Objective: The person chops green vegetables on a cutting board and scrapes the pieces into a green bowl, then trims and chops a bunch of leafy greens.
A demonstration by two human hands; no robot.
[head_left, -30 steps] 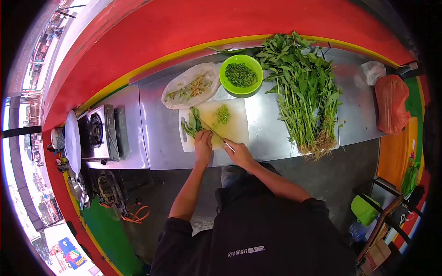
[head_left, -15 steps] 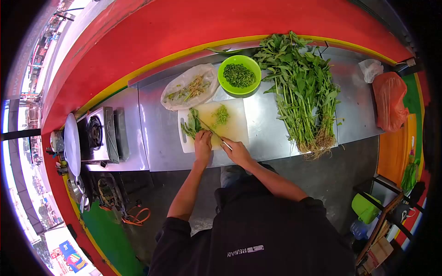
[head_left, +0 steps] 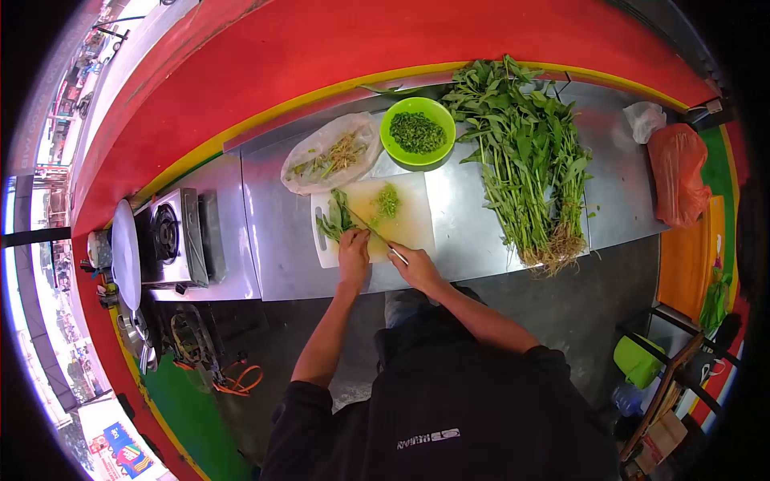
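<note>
On the white cutting board [head_left: 413,232], my left hand [head_left: 354,255] is closed on a bunch of leafy greens [head_left: 334,218], whose leaves spread over the board's left part. My right hand [head_left: 413,267] grips the handle of a knife [head_left: 377,233]; its blade slants up and left across the board, beside my left fingers. A small pile of chopped green pieces [head_left: 387,200] lies near the board's upper middle. Behind the board stands a green bowl [head_left: 446,116] of chopped greens. Left of the bowl, a clear plastic bag [head_left: 301,171] holds roots and stem scraps.
A large heap of leafy stems with roots [head_left: 529,160] lies right of the board. A gas stove [head_left: 180,238] stands at the left. At the right end are a red plastic bag [head_left: 676,176] and a whitish bag [head_left: 644,122]. A red wall [head_left: 401,44] rises behind the counter.
My right hand and the knife have shifted very slightly. My left hand keeps its hold on the greens, and the piles look the same.
</note>
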